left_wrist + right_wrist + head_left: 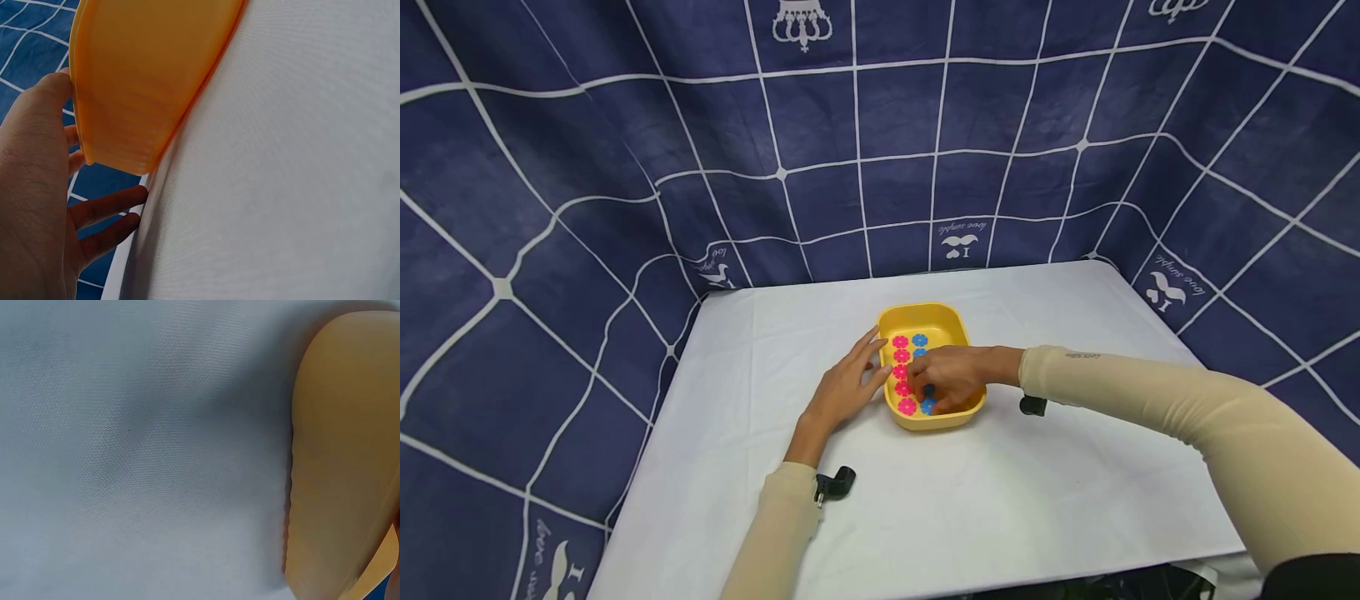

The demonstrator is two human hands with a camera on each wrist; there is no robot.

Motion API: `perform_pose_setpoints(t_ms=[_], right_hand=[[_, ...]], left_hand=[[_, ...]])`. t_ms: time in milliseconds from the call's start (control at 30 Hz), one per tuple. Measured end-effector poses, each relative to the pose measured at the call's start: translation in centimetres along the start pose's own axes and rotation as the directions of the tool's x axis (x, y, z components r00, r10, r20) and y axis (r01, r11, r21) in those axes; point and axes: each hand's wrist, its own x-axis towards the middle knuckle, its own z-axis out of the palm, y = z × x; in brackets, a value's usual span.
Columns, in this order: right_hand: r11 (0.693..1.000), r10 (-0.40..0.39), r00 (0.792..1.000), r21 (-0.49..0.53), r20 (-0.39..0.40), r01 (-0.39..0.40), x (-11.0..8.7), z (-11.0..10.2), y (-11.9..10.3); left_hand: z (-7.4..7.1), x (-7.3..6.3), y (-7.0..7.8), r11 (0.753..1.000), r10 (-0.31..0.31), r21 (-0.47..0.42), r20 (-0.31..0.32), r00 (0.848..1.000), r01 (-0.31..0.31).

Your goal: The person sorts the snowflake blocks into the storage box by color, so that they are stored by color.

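Note:
A yellow plastic basin (928,423) holds a column of several pink flower-shaped pieces (901,356) and, beside it, blue flower-shaped pieces (920,340). My right hand (951,375) reaches in over the right rim, fingers bent down, and pinches a small dark blue piece (929,390) in line with the blue column. Part of that column is hidden under this hand. At the left rim, my left hand (842,387) rests its thumb and fingertips against the basin, its fingers spread and fairly straight. The left wrist view shows the basin's outer wall (144,75) beside this hand.
The basin stands on a table with a white cloth (820,533). Behind and at both sides hangs a dark blue curtain (895,183) with white lines. A small black device (835,483) is strapped to the left wrist, another (1033,406) to the right.

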Motion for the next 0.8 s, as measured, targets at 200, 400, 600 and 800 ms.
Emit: perform_pose_setpoints(t_ms=[200,400,600,800], right_hand=[[1.0,0.019,1.0,-0.009,0.0,-0.019,-0.18,0.11,0.13],[1.0,0.023,1.0,-0.011,0.0,-0.023,-0.36,0.4,0.18],[1.0,-0.012,0.999,-0.009,-0.039,0.012,-0.48,0.57,0.17],[1.0,-0.003,0.998,-0.007,-0.07,0.003,-0.63,0.43,-0.08]], left_hand=[[0.02,-0.01,-0.02,1.0,-0.001,0.007,-0.008,1.0,0.001],[0.09,-0.07,-0.04,1.0,0.014,0.006,-0.013,1.0,-0.014],[0.09,-0.15,0.14,1.0,0.011,0.014,-0.019,1.0,-0.01],[0.17,-0.26,0.14,1.0,0.014,0.014,-0.023,1.0,-0.014]])
